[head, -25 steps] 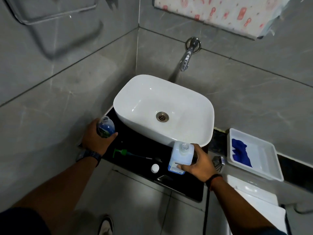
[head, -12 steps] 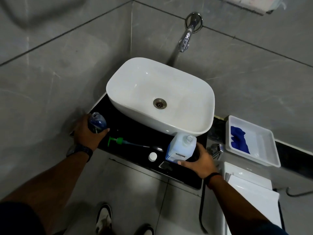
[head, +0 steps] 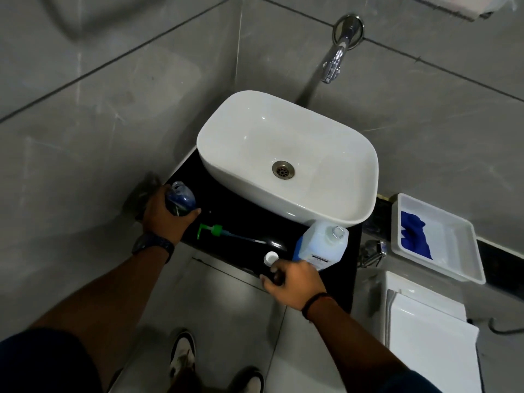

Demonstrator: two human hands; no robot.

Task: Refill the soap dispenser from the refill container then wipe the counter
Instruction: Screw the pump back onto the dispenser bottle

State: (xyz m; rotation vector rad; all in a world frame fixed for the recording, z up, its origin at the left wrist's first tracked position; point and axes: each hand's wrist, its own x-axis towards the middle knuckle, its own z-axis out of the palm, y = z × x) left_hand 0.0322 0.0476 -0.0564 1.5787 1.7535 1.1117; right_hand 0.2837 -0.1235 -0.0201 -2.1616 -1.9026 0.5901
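My left hand (head: 164, 219) grips the clear soap dispenser bottle (head: 181, 198), which stands uncapped at the left end of the black counter (head: 243, 219). Its green pump (head: 215, 231) lies flat on the counter, tube pointing right. The white refill container (head: 320, 245) with blue liquid stands uncapped at the right, under the basin's rim. Its small white cap (head: 270, 257) lies near the counter's front edge. My right hand (head: 297, 282) hovers just in front of the cap and container, fingers loosely curled, holding nothing.
A white basin (head: 326, 154) fills the back of the counter under a wall tap (head: 334, 61). A white tray (head: 453, 251) holding a blue cloth (head: 414, 234) sits on the ledge at right, with a white cistern lid (head: 425, 330) below it. Tiled walls close off the left and back.
My right hand has let go of the refill container and moved left toward the white cap. My left hand still holds the dispenser bottle. The camera has tilted downward.
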